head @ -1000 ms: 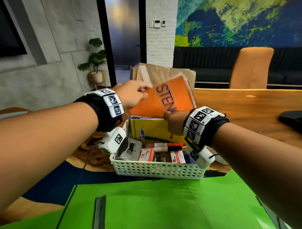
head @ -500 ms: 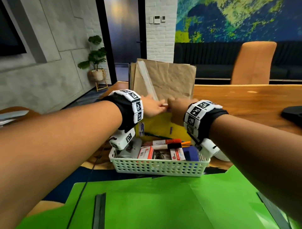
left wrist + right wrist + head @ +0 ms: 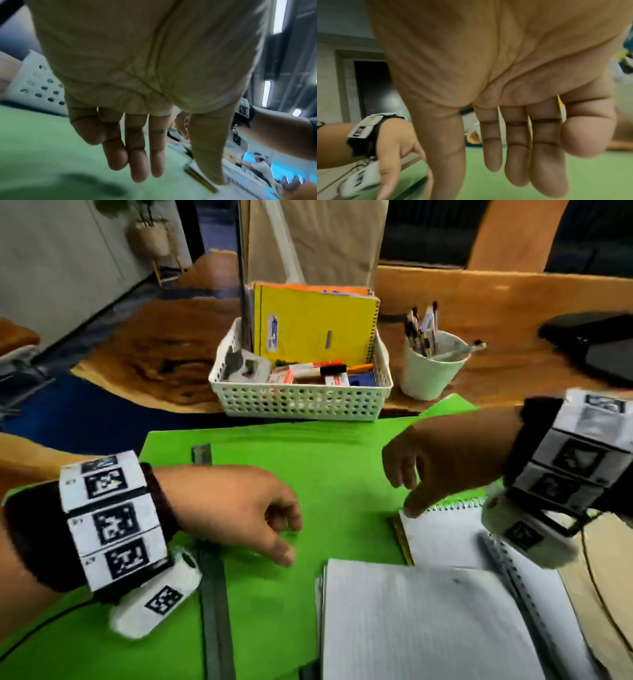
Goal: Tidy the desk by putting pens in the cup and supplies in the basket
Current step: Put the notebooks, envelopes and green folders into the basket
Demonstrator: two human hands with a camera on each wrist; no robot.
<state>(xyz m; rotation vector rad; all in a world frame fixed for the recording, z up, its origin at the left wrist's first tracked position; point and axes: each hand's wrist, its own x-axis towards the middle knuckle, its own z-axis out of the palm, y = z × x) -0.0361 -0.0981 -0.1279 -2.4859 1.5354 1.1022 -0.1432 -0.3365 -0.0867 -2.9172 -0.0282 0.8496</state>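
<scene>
Both forearms reach in from 7 and 4 o'clock, each wrist strapped with a black band of marker tiles. The left hand (image 3: 236,510) hangs palm-down, 4 fingers loose. The right hand (image 3: 445,460) droops likewise, fingers relaxed, holding nothing.

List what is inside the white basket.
In the basket: upright yellow notebook, an orange one behind, markers, small boxes. Anything beneath them is covered.

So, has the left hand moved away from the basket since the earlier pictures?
Yes. The left hand was up behind the white basket at the notebooks; now it is on the near side, open, over the green folder.
</scene>
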